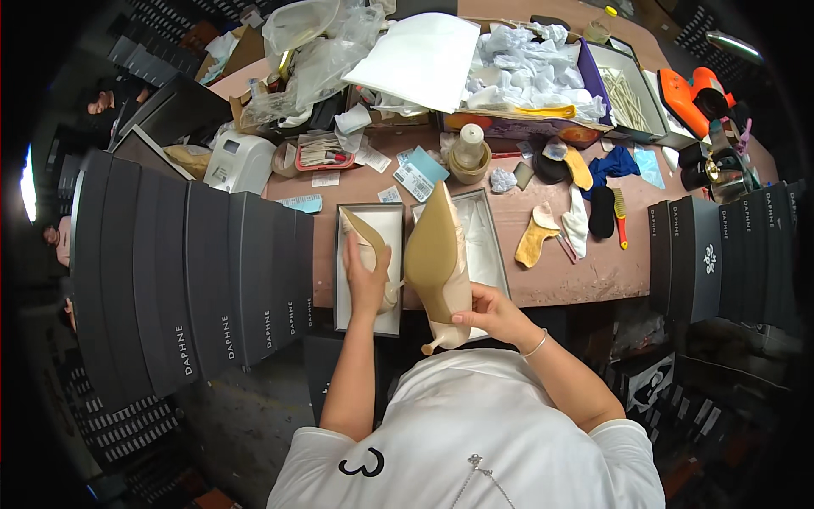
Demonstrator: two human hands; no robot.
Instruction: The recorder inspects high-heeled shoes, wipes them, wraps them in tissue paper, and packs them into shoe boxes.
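My right hand (498,316) grips a beige high-heeled pump (434,254) near its heel end. The pump's tan sole faces up at me, toe pointing away, and the small heel sticks out toward my shirt. In my left hand (365,280) is a second beige pump (370,231), its fingers wrapped round the side. That shoe is over or inside a dark-edged, pale-lined shoe box (342,293); whether it touches the bottom I cannot tell. Partly behind the right pump lies another open box part (490,222) with white paper in it.
Stacks of dark shoe boxes rise at the left (203,280) and right (721,254). Yellow cloths (537,237), a brush (621,222) and a bottle in a cup (469,157) lie about the pinkish table (543,293). Behind stands a carton of crumpled paper (521,119).
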